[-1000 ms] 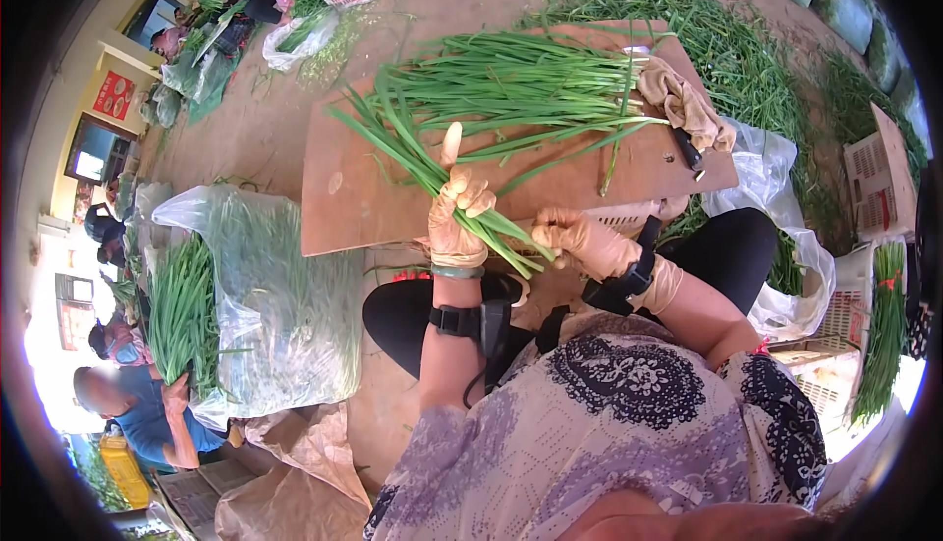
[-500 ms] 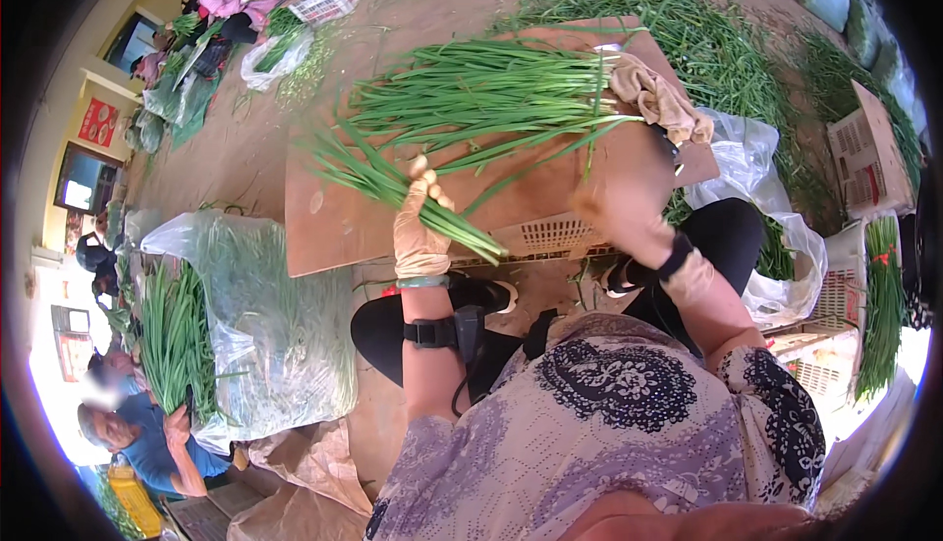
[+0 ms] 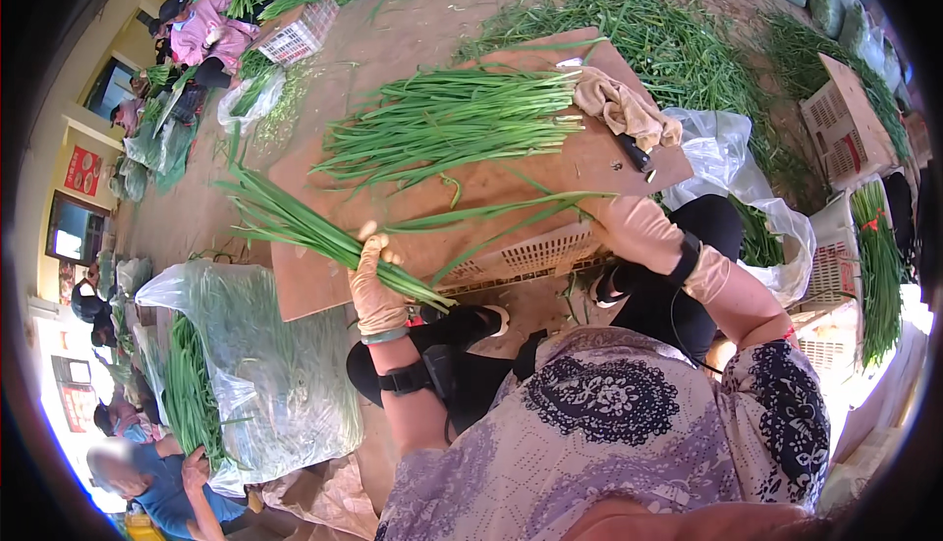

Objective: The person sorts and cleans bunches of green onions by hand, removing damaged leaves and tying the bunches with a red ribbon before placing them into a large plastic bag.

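My gloved left hand (image 3: 378, 286) is wrapped round a bunch of green chives (image 3: 305, 222), pale stem ends toward me, leaves pointing to the far left. In my gloved right hand (image 3: 637, 232), closed fingers pinch the ends of a few loose chive stalks (image 3: 511, 209), which stretch leftward to the bunch. Both hands are over the near edge of a brown board (image 3: 305, 281). Farther back on it lies a pile of chives (image 3: 447, 119), white ends to the right. Beside that are a crumpled beige cloth (image 3: 624, 107) and a black-handled tool (image 3: 634, 153), partly covered.
Loose greens (image 3: 638, 35) heap on the floor behind the board. A plastic crate (image 3: 521, 251) shows under it. Clear plastic bags lie left (image 3: 285, 364) and right (image 3: 722, 148). A co-worker (image 3: 177, 487) holds chives at lower left; a tied bundle (image 3: 869, 266) stands at right.
My right hand, blurred before, now pinches a few stalks near the board's right front edge. The left hand with its bunch has shifted left and nearer. The whole view has tilted slightly.
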The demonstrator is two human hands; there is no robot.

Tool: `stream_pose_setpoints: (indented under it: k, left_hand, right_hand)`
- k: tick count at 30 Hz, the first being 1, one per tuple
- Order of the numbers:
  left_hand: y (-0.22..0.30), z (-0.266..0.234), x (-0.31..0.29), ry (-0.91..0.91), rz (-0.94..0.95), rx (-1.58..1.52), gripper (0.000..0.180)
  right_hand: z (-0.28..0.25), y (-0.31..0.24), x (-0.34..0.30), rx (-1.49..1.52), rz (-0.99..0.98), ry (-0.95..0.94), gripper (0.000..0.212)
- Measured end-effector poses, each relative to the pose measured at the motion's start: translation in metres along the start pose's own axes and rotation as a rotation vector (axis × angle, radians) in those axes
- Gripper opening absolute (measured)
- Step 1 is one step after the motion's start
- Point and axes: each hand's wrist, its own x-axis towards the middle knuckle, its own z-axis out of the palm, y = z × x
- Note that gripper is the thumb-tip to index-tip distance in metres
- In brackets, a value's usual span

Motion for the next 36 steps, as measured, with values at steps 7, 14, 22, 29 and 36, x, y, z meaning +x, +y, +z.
stream_pose_setpoints:
  k: [7,14,22,29,36]
  left_hand:
    - [-0.1,0.083,0.004,-0.286,-0.473,-0.21,0.019]
    - [-0.118,0.059,0.034,-0.142,-0.476,-0.11,0.012]
    - [-0.122,0.055,0.037,-0.257,-0.449,-0.07,0.013]
    - [-0.073,0.109,-0.001,-0.309,-0.292,0.037,0.015]
    - [-0.041,0.08,-0.015,-0.265,-0.184,0.187,0.015]
  right_hand:
    - [0.069,0.002,0.034,0.044,-0.07,0.063,0.012]
    - [-0.057,0.044,-0.015,-0.411,-0.281,0.024,0.01]
    - [-0.179,0.185,-0.046,0.158,0.529,-0.115,0.011]
    - [-0.125,0.119,-0.033,1.059,0.512,-0.113,0.02]
    - [-0.1,0.192,0.018,0.498,-0.075,0.13,0.023]
